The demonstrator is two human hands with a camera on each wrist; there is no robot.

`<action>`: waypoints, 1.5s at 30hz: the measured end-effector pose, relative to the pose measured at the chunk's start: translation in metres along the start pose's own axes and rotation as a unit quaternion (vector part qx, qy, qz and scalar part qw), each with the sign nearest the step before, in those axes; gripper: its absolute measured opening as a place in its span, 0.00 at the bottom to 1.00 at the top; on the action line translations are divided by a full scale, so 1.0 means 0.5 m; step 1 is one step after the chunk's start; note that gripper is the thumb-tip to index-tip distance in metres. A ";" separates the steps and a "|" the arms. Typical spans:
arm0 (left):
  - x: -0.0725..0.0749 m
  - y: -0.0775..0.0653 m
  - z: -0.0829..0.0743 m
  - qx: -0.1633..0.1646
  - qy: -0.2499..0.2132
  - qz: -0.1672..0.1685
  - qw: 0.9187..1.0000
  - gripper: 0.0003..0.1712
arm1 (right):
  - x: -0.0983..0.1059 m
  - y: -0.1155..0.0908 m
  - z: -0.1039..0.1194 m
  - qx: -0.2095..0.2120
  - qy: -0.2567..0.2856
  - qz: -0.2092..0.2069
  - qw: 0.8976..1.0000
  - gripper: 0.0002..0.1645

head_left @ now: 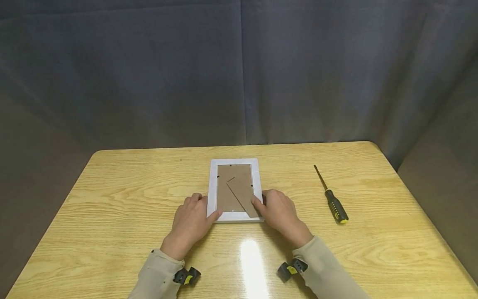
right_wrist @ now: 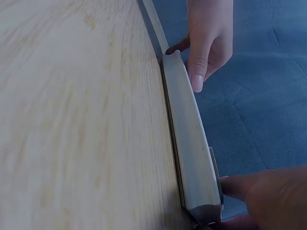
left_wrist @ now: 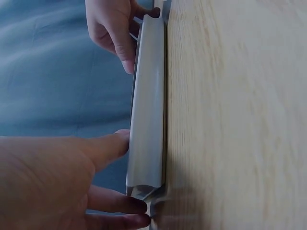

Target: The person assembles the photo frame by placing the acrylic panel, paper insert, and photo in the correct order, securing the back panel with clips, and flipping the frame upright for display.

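A white picture frame (head_left: 212, 189) lies back side up on the table, its brown backing board (head_left: 224, 197) showing. A slanting brown stand flap (head_left: 242, 193) crosses the board, its lower end over the frame's near edge. My left hand (head_left: 192, 220) grips the near left corner, thumb on top and fingers at the side. On the near right side, my right hand (head_left: 280, 211) holds the frame with its thumb over the flap. Both wrist views show the frame's near edge, with the left thumb (left_wrist: 108, 148) and the right thumb (right_wrist: 237, 186) on its back.
A screwdriver (head_left: 336, 207) with a black and yellow handle lies to the right, its tip pointing away from me. The wooden table (head_left: 123, 232) has rounded far corners. Dark grey curtains (head_left: 168, 83) hang behind it and at the sides.
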State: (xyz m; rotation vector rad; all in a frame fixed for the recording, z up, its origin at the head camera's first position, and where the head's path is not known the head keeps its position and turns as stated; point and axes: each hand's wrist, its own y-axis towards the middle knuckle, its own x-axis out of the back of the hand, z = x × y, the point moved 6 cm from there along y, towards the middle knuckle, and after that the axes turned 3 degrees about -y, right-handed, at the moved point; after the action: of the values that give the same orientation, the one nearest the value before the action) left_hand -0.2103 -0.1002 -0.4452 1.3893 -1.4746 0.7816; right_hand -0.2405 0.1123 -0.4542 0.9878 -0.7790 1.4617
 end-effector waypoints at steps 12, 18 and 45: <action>-0.013 0.006 0.004 0.016 -0.030 -0.006 0.999 0.37 | 0.001 0.002 0.002 -0.003 -0.014 0.000 1.000 0.22; -0.012 0.010 0.002 0.022 -0.050 -0.011 0.998 0.35 | 0.001 0.004 0.004 -0.002 -0.025 -0.005 1.000 0.23; 0.012 0.021 -0.021 0.015 -0.277 -0.041 0.960 0.40 | 0.050 0.009 0.018 0.006 0.064 -0.078 0.995 0.24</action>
State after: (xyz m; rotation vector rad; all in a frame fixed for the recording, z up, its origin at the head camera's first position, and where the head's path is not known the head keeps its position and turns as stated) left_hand -0.2179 -0.0911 -0.4342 1.7743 -1.8119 0.3700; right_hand -0.2434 0.1144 -0.4273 0.9323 -0.5887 1.3812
